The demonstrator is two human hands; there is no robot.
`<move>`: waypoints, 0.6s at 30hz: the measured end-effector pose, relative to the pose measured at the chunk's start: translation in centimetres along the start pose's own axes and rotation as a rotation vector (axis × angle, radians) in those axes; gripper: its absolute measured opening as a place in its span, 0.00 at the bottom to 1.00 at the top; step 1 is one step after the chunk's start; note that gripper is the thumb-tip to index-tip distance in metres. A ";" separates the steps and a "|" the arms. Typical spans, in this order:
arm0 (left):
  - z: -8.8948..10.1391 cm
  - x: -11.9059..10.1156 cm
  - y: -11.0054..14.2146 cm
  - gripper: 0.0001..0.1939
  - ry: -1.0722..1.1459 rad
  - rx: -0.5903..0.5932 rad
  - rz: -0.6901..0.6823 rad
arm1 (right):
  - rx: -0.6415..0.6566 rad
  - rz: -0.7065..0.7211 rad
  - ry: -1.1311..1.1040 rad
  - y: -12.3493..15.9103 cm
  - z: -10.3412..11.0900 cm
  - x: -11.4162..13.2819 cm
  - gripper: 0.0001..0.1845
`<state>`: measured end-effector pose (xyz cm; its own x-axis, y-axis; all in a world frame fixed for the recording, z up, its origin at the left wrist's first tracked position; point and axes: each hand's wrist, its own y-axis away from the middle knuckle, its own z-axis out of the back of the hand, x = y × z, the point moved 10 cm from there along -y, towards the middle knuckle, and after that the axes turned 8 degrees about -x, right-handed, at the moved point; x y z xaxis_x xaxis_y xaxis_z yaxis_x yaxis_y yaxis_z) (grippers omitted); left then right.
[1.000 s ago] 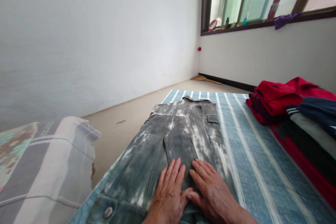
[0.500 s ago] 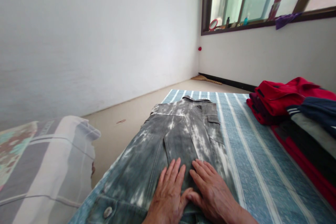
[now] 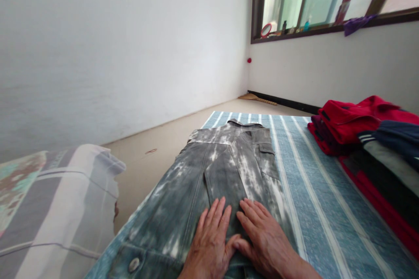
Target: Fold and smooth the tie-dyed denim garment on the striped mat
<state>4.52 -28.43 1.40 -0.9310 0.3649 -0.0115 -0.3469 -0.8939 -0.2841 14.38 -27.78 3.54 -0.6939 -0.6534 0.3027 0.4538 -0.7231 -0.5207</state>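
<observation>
A grey-green denim jacket with white bleached patches lies on a blue-and-white striped cloth, its collar at the far end. One sleeve is folded in along its middle. My left hand rests flat on the jacket near its lower hem, fingers stretched out. Beside it my right hand also lies flat on the denim, the two thumbs touching. A metal button shows on the hem band at the lower left.
Folded clothes in red, navy, grey and black are stacked on the right. At the left is a bundle in grey-and-white striped fabric. A hand broom lies on the floor by the far corner, below a window with small items on its sill.
</observation>
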 end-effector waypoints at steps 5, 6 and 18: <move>0.0 0.0 0.1 0.28 0.002 -0.031 -0.008 | -0.008 0.007 0.001 0.0 0.0 0.0 0.24; 0.0 0.0 0.1 0.28 0.007 -0.039 -0.011 | -0.011 0.008 -0.001 0.0 0.1 0.0 0.24; -0.4 0.3 0.4 0.30 0.048 -0.067 -0.004 | 0.003 -0.002 -0.010 0.0 0.0 0.0 0.25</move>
<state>4.14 -28.57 0.89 -0.9226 0.3818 -0.0561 -0.3404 -0.8736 -0.3477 14.35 -27.81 3.50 -0.6892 -0.6539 0.3122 0.4538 -0.7254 -0.5175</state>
